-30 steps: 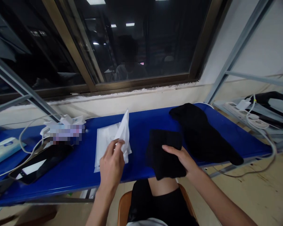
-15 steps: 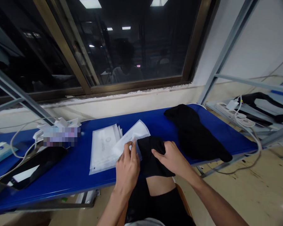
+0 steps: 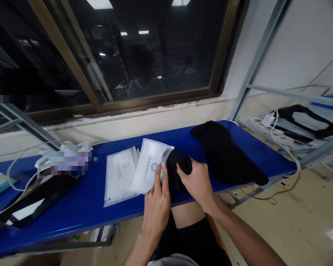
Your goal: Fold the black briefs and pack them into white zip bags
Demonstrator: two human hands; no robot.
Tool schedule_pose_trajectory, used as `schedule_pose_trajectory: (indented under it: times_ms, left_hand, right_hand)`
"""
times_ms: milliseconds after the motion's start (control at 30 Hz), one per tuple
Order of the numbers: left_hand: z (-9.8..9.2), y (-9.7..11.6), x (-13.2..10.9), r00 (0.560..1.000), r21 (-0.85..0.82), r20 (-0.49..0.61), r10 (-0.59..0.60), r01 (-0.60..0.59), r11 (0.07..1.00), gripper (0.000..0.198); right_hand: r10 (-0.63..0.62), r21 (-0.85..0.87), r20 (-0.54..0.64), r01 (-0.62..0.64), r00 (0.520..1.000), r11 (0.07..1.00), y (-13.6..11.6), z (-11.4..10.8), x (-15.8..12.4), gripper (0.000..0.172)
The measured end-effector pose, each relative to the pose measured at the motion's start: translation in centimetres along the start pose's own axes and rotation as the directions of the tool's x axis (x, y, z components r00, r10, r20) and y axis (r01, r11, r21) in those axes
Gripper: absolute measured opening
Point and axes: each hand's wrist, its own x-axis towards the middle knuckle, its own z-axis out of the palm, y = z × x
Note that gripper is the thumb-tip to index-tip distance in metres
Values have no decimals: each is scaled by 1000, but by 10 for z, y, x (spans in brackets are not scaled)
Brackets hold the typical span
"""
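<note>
From my distant place, I see the fingers of the right hand closed around one black cloth, gathered into a compact bundle. The fingers of the left hand lie at the right edge of one printed white bag; the thumb is hidden, so I cannot tell if they pinch it. The cloth is just beside this edge, between both sets of fingers. I judge the handling as partway: the cloth is made small, but whether any part is inside the bag, I cannot tell. Left of the left fingers is one pile of similar bags, at least two, exact count unclear. Right of the right fingers, one loose black garment lies ungathered on the table, seemingly not yet handled
</note>
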Motion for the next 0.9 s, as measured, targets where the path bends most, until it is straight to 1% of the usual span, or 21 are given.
schedule_pose_trajectory:
  times_ms: [67,100,167,200,233,300,367,433,467,500,533,567,600,633,667,700,733,767,800,833,900]
  left_hand:
    - [-1,9,-3,1000,2,-14,-8,8,1000,104]
    - [-2,14,-4,999,-4,-32,-19,19,1000,104]
    - [-2,23,-8,996,-25,-72,-50,48,999,103]
    - [-2,28,-11,995,-36,-82,-63,61,998,103]
    - [-3,33,-14,994,-48,-82,-71,67,997,102]
    - [-7,41,-22,996,-81,-65,-66,60,995,101]
    - [-17,43,-29,998,-192,-49,-25,15,981,95]
    - [-34,33,-31,996,-361,-93,-16,-19,933,82]
    - [-43,23,-29,989,-439,-134,-57,-7,898,72]
    - [-51,10,-25,975,-497,-179,-132,26,867,60]
    - [-58,-6,-18,951,-532,-194,-239,103,841,50]
    - [-62,-22,-10,914,-585,-193,-356,184,790,46]
    - [-64,-38,-2,906,-675,-110,-408,233,700,53]
    - [-63,-51,7,915,-771,47,-401,288,567,60]
    - [-61,-62,15,917,-838,215,-336,350,419,63]
    - [-57,-69,21,904,-868,360,-233,415,271,64]
    - [-53,-72,26,879,-868,460,-124,475,146,61]
    - [-49,-72,28,856,-854,515,-42,517,57,56]
    - [-45,-70,29,841,-841,540,-1,540,1,50]
    - [-42,-66,29,837,-836,547,7,547,-29,45]
    - [-39,-57,25,835,-835,550,-25,549,-41,39]
  right_hand:
    - [30,74,-17,-28,999,997,-1,6,-5,17]
    - [39,120,23,-41,999,992,-1,9,-6,20]
    - [34,246,202,-84,979,966,4,12,-7,24]
    - [13,324,319,-122,948,938,7,13,-7,25]
    - [-15,407,419,-173,908,897,11,15,-6,27]
    - [-47,546,516,-286,855,788,20,19,-5,29]
    - [15,625,494,-367,869,689,27,22,-6,30]
    - [174,656,436,-444,883,610,33,20,-8,37]
    - [263,659,420,-491,869,570,35,18,-10,42]
    - [341,658,414,-537,844,529,37,14,-11,49]
    - [398,652,417,-575,817,494,39,9,-13,54]
    - [419,645,432,-599,798,475,39,3,-14,57]
    - [406,638,455,-609,792,472,39,-2,-15,58]
    - [369,636,480,-605,796,479,39,-7,-16,57]
    - [315,639,502,-591,805,492,38,-11,-17,55]
    - [259,649,514,-568,818,507,37,-14,-18,55]
    - [206,658,518,-540,831,525,36,-16,-18,56]
    - [158,662,514,-507,843,552,34,-17,-18,59]
    - [118,660,500,-466,858,589,32,-18,-18,65]
    - [79,649,487,-421,870,634,30,-18,-18,73]
    - [12,602,486,-344,874,721,25,-19,-17,82]
